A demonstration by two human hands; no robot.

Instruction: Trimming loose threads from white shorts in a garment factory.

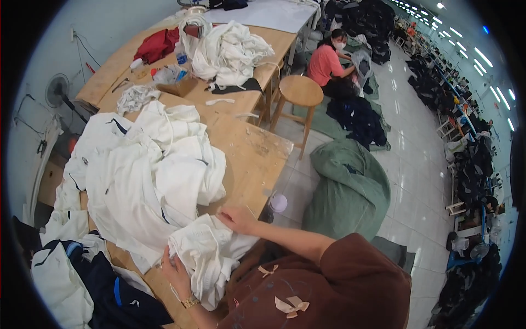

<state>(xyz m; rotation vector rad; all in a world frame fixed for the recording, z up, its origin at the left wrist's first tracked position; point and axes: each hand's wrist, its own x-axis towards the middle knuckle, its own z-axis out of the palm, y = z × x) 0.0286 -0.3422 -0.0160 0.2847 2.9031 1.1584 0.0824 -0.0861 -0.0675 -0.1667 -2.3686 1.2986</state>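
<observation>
A bunched white garment [204, 247] with a gathered, ribbed-looking band lies between my hands at the near edge of the wooden table. My left hand [178, 274] is closed on its left side, thumb and fingers against the folds. At the garment's upper right, my right hand [238, 219] pinches the cloth with curled fingers. Just beyond lies a large pile of white garments [131, 164], some with dark trim. Left of my left hand are navy garments [104, 279] with blue and white parts.
The wooden table [246, 159] bears another white heap [230, 55], a red cloth [156, 46] and small items. A wooden stool [301, 91] and green cloth bundle [348, 192] stand right. A person [327, 68] sits among dark garments. A fan [57, 90] is left.
</observation>
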